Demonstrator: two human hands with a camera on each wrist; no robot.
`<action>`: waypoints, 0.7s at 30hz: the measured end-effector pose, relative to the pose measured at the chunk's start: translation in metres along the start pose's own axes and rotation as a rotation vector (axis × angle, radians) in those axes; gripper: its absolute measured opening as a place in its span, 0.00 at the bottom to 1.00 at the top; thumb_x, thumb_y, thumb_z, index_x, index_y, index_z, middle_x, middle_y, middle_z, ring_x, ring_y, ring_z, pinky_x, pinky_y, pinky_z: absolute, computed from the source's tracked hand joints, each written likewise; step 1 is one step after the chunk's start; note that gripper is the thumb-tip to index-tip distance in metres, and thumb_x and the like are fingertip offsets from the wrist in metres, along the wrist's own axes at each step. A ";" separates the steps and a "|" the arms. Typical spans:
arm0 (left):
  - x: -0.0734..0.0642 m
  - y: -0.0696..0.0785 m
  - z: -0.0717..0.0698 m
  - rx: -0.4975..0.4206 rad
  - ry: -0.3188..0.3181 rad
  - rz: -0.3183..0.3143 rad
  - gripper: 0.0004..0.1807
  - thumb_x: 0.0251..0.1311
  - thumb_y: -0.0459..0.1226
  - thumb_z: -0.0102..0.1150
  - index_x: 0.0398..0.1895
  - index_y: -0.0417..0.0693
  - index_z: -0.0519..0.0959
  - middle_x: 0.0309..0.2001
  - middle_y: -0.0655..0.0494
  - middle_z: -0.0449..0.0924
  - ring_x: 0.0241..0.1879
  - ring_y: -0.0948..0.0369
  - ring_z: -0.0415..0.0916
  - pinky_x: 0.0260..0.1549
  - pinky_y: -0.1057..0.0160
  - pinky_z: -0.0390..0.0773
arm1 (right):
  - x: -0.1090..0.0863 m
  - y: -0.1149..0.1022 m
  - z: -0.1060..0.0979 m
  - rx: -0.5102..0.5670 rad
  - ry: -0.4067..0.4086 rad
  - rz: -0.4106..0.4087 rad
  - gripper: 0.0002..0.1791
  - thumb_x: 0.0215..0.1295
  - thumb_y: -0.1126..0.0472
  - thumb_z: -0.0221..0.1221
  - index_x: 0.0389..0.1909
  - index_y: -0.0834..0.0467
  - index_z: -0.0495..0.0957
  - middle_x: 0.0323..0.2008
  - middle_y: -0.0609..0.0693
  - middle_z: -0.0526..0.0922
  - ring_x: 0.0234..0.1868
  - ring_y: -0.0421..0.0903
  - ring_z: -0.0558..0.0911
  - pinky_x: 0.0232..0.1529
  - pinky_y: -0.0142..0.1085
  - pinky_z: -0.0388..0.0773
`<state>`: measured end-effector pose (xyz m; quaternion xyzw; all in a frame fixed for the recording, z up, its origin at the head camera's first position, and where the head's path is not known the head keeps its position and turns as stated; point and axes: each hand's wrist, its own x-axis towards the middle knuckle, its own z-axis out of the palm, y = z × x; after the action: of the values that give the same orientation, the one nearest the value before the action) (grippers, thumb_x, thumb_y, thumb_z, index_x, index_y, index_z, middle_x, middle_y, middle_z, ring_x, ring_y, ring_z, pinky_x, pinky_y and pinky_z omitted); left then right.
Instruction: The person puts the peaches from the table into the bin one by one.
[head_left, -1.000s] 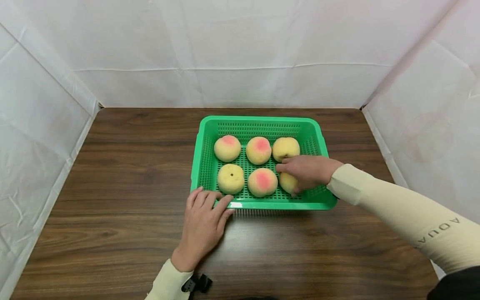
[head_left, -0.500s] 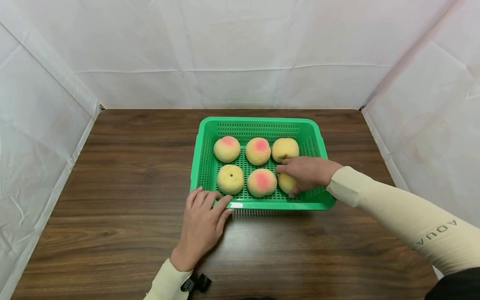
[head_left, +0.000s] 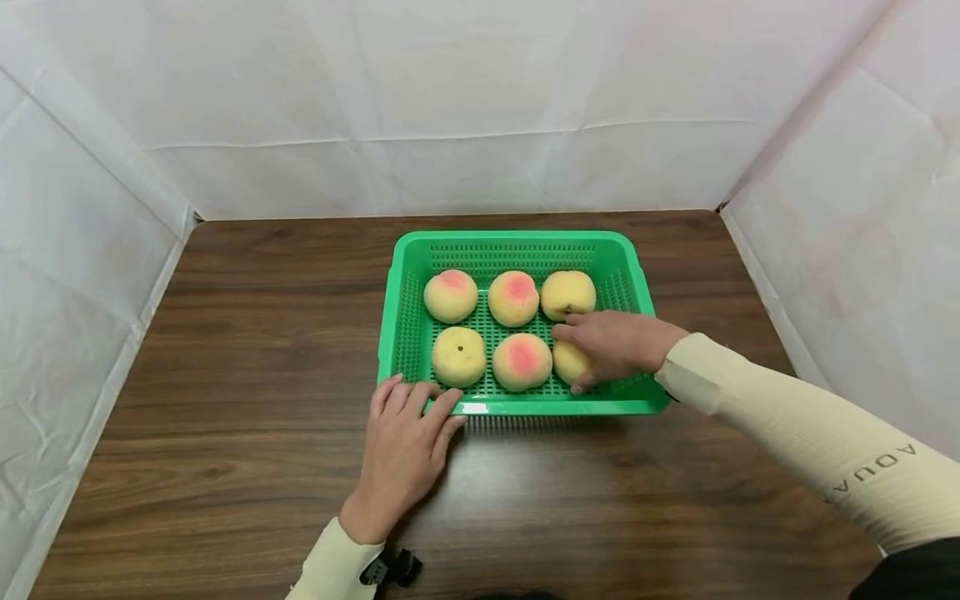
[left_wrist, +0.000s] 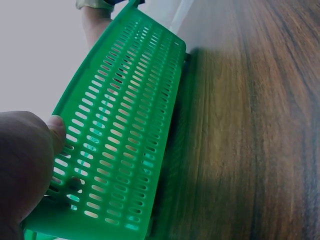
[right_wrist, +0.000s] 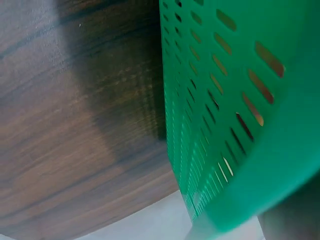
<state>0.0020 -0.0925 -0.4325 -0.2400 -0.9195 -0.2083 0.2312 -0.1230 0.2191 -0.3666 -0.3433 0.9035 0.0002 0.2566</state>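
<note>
A green plastic basket (head_left: pixel 517 407) with slotted walls holds several yellow peaches, some blushed pink, in two rows of three. My left hand (head_left: pixel 405 442) grips its near rim toward the left corner; the left wrist view shows the thumb (left_wrist: pixel 57 131) against the outer wall. Reaching over the right side, my right hand (head_left: pixel 618 343) holds the front-right peach (head_left: pixel 570 360), with the fingers on its far side and the thumb on its near side. The hand covers much of that peach. Just beyond the fingers sits the back-right peach (head_left: pixel 567 293). The right wrist view has the basket wall (right_wrist: pixel 220 90) but neither peach nor fingers.
The basket stands on a dark wood-grain table (head_left: pixel 247 367). White sheeting (head_left: pixel 465 100) rises along the back and both sides. Beside the held peach lie the pink-blushed front-middle peach (head_left: pixel 522 362) and a yellow one (head_left: pixel 459 357) with a small dark hole.
Both hands keep their places on the basket and peach. The held peach has shifted very slightly left; otherwise only the head view has moved a little.
</note>
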 end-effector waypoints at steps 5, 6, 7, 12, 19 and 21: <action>0.001 -0.002 -0.001 0.014 -0.015 0.015 0.28 0.81 0.57 0.36 0.51 0.55 0.85 0.41 0.54 0.83 0.41 0.52 0.76 0.67 0.42 0.69 | -0.002 0.000 0.003 0.022 0.020 0.012 0.33 0.56 0.41 0.76 0.54 0.52 0.74 0.44 0.47 0.78 0.40 0.44 0.76 0.46 0.43 0.81; 0.002 -0.003 -0.001 0.015 -0.019 0.018 0.28 0.81 0.57 0.35 0.51 0.55 0.85 0.41 0.54 0.83 0.41 0.52 0.76 0.67 0.42 0.69 | -0.002 0.000 0.003 0.026 0.024 0.016 0.33 0.56 0.41 0.76 0.55 0.52 0.74 0.45 0.48 0.78 0.40 0.44 0.77 0.46 0.44 0.81; 0.002 -0.003 -0.001 0.016 -0.024 0.019 0.28 0.81 0.57 0.35 0.51 0.55 0.85 0.41 0.54 0.83 0.41 0.52 0.76 0.68 0.42 0.69 | -0.003 0.000 0.004 0.030 0.028 0.019 0.33 0.56 0.41 0.76 0.55 0.52 0.74 0.46 0.48 0.78 0.41 0.44 0.77 0.47 0.44 0.81; 0.001 -0.005 -0.002 0.013 -0.029 0.026 0.22 0.79 0.54 0.44 0.51 0.55 0.86 0.41 0.54 0.83 0.40 0.51 0.76 0.67 0.40 0.69 | -0.003 0.000 0.007 0.048 0.038 0.022 0.34 0.57 0.41 0.75 0.57 0.53 0.74 0.49 0.50 0.79 0.43 0.45 0.78 0.50 0.47 0.81; 0.004 -0.004 -0.008 0.024 -0.082 0.020 0.14 0.70 0.49 0.61 0.52 0.55 0.85 0.41 0.54 0.84 0.40 0.52 0.76 0.66 0.41 0.70 | -0.002 0.000 0.008 0.043 0.059 0.022 0.36 0.57 0.40 0.75 0.59 0.54 0.74 0.51 0.52 0.79 0.43 0.45 0.79 0.51 0.46 0.82; 0.006 -0.004 -0.011 0.028 -0.101 0.021 0.14 0.70 0.48 0.61 0.52 0.55 0.85 0.41 0.54 0.84 0.40 0.52 0.76 0.65 0.41 0.70 | -0.002 0.001 0.008 0.045 0.070 0.016 0.35 0.57 0.41 0.75 0.58 0.55 0.74 0.50 0.52 0.80 0.41 0.45 0.79 0.49 0.45 0.82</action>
<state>-0.0009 -0.0989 -0.4215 -0.2568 -0.9303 -0.1803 0.1899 -0.1187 0.2220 -0.3729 -0.3300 0.9144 -0.0299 0.2324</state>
